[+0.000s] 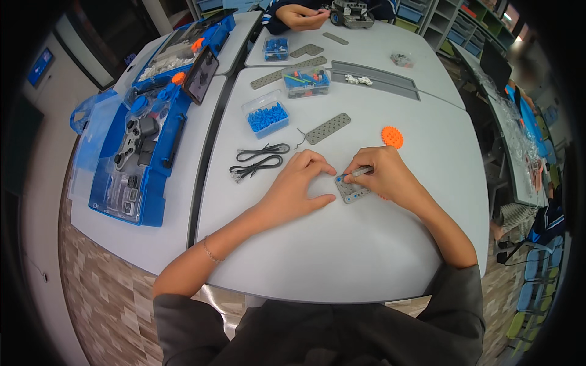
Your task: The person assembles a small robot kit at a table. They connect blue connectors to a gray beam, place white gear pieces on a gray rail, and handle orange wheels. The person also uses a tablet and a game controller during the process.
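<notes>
A small grey perforated building plate (349, 196) with blue pins in some of its holes lies on the white table. Over its far right part my right hand (386, 175) is closed, pinching a small grey bar-shaped piece (362, 171); the fingers hide part of the plate. To the left of the plate, my left hand (299, 186) rests with thumb and fingers apart, curved toward it and holding nothing. Beyond the hands lie an orange gear (392, 137) and a longer grey perforated plate (328, 129). A bit of orange also shows beneath my right hand.
Black cables (261, 160) and an open box of blue pins (267, 119) lie left of centre. Farther back stand a box of mixed parts (306, 83) and a grey tray (390, 84). A blue case with a controller (135, 141) fills the left table. Another person's hand (302, 17) is opposite.
</notes>
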Action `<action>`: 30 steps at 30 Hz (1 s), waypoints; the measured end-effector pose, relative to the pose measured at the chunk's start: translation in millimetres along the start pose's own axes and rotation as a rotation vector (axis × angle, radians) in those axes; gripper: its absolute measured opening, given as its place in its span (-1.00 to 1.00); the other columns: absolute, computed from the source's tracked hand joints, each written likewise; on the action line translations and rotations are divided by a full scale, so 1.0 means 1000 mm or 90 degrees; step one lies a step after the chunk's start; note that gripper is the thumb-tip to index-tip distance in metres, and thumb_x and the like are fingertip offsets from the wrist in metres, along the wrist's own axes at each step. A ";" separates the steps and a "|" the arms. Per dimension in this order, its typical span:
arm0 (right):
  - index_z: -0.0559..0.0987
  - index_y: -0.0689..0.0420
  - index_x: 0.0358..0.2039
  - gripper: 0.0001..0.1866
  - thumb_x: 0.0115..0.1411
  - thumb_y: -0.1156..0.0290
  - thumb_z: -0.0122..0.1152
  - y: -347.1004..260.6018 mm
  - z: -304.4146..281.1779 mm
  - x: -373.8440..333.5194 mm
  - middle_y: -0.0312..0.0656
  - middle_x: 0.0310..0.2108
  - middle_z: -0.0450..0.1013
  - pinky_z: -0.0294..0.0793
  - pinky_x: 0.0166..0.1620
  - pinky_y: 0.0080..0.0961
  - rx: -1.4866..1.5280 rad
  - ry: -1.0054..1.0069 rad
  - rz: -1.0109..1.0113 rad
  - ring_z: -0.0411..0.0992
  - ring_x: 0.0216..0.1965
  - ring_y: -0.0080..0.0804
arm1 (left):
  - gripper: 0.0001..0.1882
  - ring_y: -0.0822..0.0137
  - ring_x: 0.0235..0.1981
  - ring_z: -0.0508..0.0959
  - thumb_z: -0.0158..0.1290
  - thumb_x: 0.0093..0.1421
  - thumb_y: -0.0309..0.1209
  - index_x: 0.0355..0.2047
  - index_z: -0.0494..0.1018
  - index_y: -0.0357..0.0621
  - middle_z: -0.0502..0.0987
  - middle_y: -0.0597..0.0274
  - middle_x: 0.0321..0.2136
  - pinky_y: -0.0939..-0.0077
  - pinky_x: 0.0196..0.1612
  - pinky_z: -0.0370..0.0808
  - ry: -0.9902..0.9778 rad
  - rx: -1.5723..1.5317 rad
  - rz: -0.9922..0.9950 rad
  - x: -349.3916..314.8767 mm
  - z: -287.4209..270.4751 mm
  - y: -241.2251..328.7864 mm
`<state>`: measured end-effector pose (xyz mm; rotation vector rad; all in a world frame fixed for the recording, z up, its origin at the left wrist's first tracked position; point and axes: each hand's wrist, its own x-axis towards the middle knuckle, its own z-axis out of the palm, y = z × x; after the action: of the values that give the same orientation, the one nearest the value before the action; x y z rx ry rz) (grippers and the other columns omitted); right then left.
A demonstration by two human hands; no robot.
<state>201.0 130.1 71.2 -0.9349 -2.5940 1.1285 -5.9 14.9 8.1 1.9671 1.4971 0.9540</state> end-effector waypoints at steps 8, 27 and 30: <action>0.71 0.27 -0.30 -0.83 0.10 0.48 0.46 0.008 0.004 -0.001 0.01 -0.35 0.60 0.57 -0.30 -0.36 0.031 0.042 -0.105 0.59 -0.40 -0.17 | -0.20 0.07 0.03 0.34 0.47 -0.04 0.04 0.04 0.41 -0.20 0.34 0.09 0.00 0.26 0.10 0.40 0.037 0.119 0.009 -0.002 0.012 0.020; 0.67 0.29 -0.09 -0.69 0.17 0.43 0.36 0.016 -0.011 -0.004 0.04 -0.32 0.59 0.52 -0.23 -0.33 0.083 -0.025 -0.037 0.54 -0.33 -0.14 | -0.43 0.04 0.03 0.33 0.31 0.08 -0.27 0.05 0.39 -0.21 0.34 0.05 -0.01 0.20 0.08 0.29 0.051 0.139 0.028 -0.002 0.018 0.029; 0.66 0.21 0.05 -0.65 0.32 0.32 0.29 0.025 -0.020 -0.009 -0.09 -0.31 0.60 0.52 -0.19 -0.36 0.035 -0.019 -0.025 0.51 -0.33 -0.24 | -0.39 0.02 0.10 0.34 0.32 0.05 -0.34 0.11 0.39 -0.16 0.34 0.05 0.02 0.17 0.19 0.28 0.027 0.100 -0.008 -0.005 0.018 0.027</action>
<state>227.7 150.1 68.3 -0.8580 -2.5786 1.2050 23.8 3.2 15.4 2.0542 1.6507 0.9027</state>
